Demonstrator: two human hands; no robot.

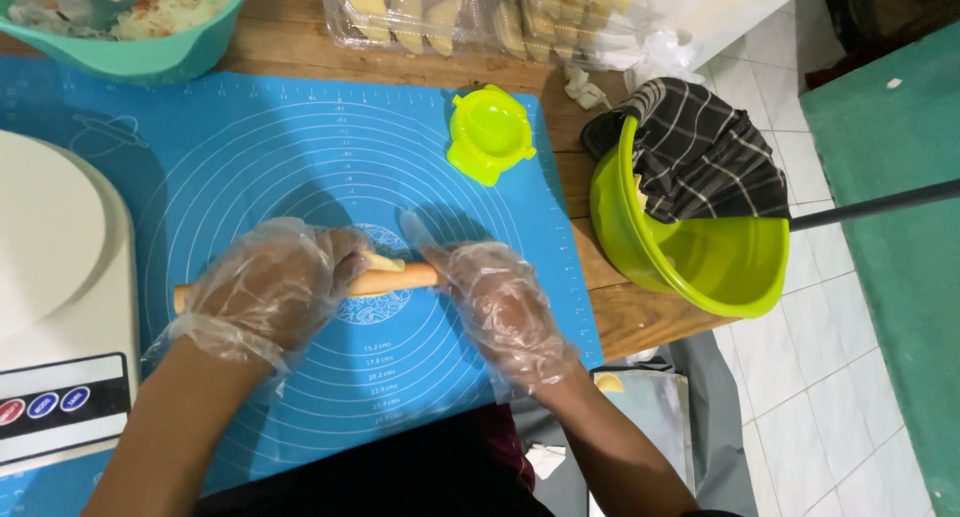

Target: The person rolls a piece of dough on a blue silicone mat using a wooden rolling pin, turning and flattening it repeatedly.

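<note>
Leftmost, a scale (60, 277) sits by the blue mat (300, 147). Both gloved hands, left (265, 287) and right (500, 302), press palms-down on a rolling pin (390, 279) over dough (385, 263) mid-mat; a green press (490, 134) and bowl (700, 257) lie rightward.

A brown wooden table (620, 312) is filling the left and middle of the view, its grain showing along the right edge and at the top. To the right, a floor of pale square tiles (820, 377) with grey joints is running toward the lower corner, and a dark green floor covering (890, 267) is lying over it along the right side. Soft, even light is falling across the scene, casting only faint shadows, and a thin dark rod (880, 205) is crossing above the floor at right.
</note>
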